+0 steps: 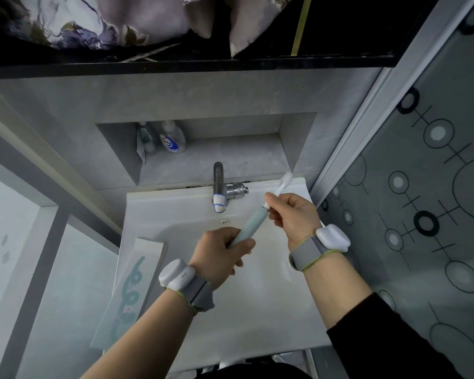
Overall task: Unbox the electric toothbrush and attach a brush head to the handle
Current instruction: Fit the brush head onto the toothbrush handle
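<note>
Over the white sink [153, 206] I hold a pale green toothbrush handle [253, 221] tilted up to the right. My left hand [220, 255] is closed around its lower end. A white brush head [282, 183] sits at the top of the handle, bristles near the sink's back rim. My right hand [292, 214] pinches the neck of the brush head where it meets the handle. The long white toothbrush box [132, 285], printed with teal loops, lies on the sink's left rim.
A chrome tap [220, 187] with a taped spout stands at the back of the sink, just left of the brush. Two bottles [162, 139] stand in a wall niche behind it. A patterned glass panel [422, 187] closes the right side.
</note>
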Demonstrator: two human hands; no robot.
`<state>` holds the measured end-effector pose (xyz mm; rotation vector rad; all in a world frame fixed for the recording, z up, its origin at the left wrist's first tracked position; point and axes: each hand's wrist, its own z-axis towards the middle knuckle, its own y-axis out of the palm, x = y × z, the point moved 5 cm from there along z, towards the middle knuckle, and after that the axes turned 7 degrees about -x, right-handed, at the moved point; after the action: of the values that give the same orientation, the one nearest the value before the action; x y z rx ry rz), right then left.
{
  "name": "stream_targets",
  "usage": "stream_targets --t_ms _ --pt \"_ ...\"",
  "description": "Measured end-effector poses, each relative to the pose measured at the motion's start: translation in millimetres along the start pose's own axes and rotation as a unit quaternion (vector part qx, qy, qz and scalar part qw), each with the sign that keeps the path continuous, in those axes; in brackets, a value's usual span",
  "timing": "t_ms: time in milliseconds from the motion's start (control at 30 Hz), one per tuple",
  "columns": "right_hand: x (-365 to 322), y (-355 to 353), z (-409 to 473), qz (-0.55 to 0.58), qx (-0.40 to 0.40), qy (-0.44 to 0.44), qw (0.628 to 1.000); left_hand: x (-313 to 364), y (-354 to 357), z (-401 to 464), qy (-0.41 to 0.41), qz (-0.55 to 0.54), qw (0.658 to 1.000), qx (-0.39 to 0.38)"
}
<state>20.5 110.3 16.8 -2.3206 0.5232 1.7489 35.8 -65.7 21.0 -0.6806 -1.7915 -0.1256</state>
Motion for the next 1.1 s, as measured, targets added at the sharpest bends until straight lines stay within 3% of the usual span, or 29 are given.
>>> stream_targets --t_ms 567,900,1100 --pt "-2.7 5.3 -6.7 -0.050 -0.010 -0.081 0.995 -10.1 0.6 -5.5 0.035 -0.014 0.999 0.023" --pt "-4.7 29.5 -25.5 -0.129 -0.089 -0.075 0.985 2.6 -6.2 7.7 0.031 0.033 0.999 -0.005" --pt "-6.6 18.0 -26.6 -0.100 -0.052 -0.069 0.991 -6.8 -10.3 7.5 0.013 0.091 0.996 0.003"
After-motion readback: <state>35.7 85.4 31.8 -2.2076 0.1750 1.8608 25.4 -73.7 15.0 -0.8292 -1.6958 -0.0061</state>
